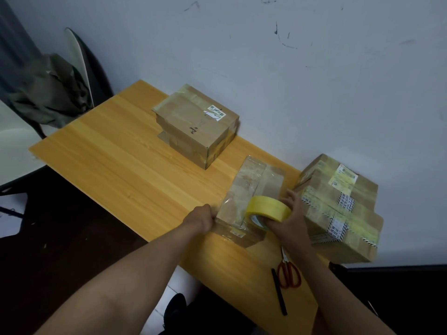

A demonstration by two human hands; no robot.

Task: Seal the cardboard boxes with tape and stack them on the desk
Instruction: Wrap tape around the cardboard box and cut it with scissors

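A long narrow cardboard box [251, 189] lies on the wooden desk [116, 151], partly covered in clear tape. My left hand [202, 217] grips its near left end. My right hand [289, 220] holds a yellow tape roll [267, 210] over the box's near end, fingers through the core. A taped box [197, 124] with a white label stands at the back of the desk. To the right sits a larger box [343, 213] wrapped in yellowish tape, touching my right hand.
Red-handled scissors [289, 274] and a black pen [279, 292] lie on the desk near its front edge, beside my right forearm. A white chair [17, 141] with a dark green cloth [48, 93] stands left of the desk. A scuffed wall runs behind.
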